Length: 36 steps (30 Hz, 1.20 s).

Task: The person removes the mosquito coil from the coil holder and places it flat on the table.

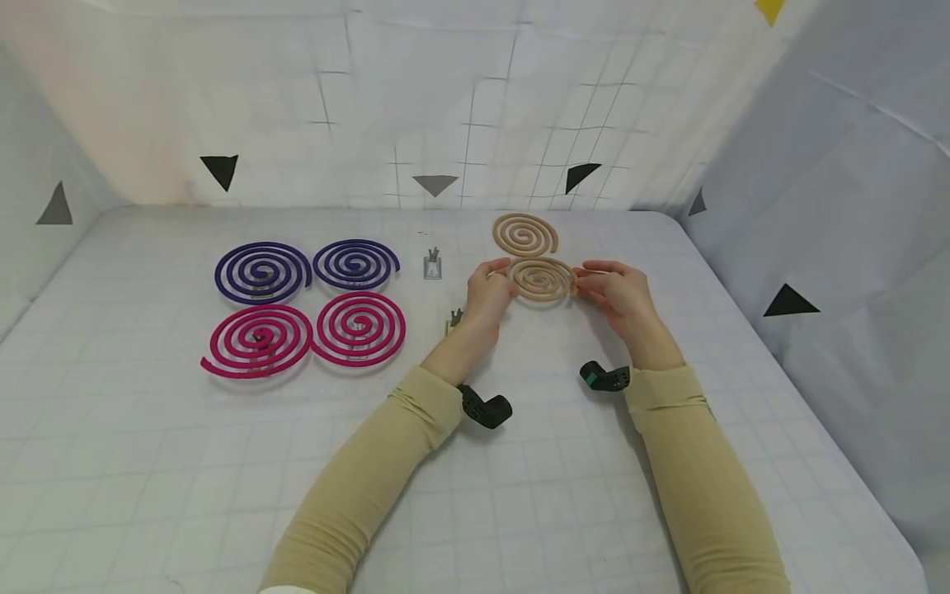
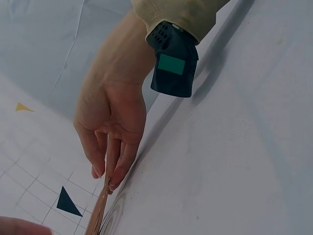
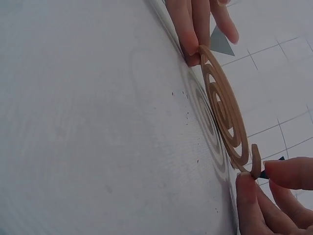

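Left hand [image 1: 490, 299] and right hand [image 1: 620, 295] pinch the nearer tan mosquito coil [image 1: 539, 280], best held gently and level.

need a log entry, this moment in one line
left hand: grips near tan coil | right hand: grips opposite edge | far tan coil: unheld | purple coils, pink coils: unheld

Now I've got the flat tan spiral coil [image 1: 537, 289] pinched, raised between left fingers [image 1: 493, 266] and right fingers [image 3: 288, 174].
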### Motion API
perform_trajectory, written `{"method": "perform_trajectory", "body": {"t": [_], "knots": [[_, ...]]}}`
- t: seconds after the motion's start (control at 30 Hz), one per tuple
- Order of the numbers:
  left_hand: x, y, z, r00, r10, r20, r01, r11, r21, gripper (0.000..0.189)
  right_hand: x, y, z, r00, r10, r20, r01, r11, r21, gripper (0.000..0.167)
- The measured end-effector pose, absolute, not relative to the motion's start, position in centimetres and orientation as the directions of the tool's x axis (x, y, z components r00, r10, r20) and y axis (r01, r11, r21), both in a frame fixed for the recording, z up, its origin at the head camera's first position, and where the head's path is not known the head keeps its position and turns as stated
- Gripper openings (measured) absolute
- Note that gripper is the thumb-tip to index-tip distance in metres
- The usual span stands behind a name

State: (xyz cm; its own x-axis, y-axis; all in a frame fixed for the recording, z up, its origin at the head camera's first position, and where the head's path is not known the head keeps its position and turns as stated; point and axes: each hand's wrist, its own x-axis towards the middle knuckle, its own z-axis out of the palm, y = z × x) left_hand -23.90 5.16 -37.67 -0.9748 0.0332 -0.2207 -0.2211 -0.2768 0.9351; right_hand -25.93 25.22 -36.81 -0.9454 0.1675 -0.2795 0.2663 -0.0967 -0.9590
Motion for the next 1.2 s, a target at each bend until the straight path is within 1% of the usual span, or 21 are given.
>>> {"method": "perform_trajectory", "body": {"t": [0.27, 0.7, 0.97, 1.2], "knots": [[-24.03, 4.77, -37.55, -0.970, 0.059, -0.235, -0.242, -0.291, 0.926, 0.065, -26.02, 25.13, -36.92, -0.947, 0.164, -0.276, 0.258, -0.121, -0.958, 0.052], [-24.36, 4.54, -37.54, -0.966, 0.112, -0.233, -0.257, -0.302, 0.918, 0.066, -26.03, 24.81, -37.18, -0.965, 0.112, -0.237, 0.221, -0.137, -0.966, 0.058], [-24.51, 4.47, -37.77, -0.972, 0.112, -0.207, -0.233, -0.318, 0.919, 0.068, -26.03, 24.47, -37.33, -0.973, 0.090, -0.211, 0.199, -0.131, -0.971, 0.063], [-24.60, 4.47, -38.08, -0.972, 0.124, -0.198, -0.228, -0.324, 0.918, 0.071, -26.22, 24.30, -37.74, -0.974, 0.106, -0.198, 0.187, -0.110, -0.976, 0.063]]}}
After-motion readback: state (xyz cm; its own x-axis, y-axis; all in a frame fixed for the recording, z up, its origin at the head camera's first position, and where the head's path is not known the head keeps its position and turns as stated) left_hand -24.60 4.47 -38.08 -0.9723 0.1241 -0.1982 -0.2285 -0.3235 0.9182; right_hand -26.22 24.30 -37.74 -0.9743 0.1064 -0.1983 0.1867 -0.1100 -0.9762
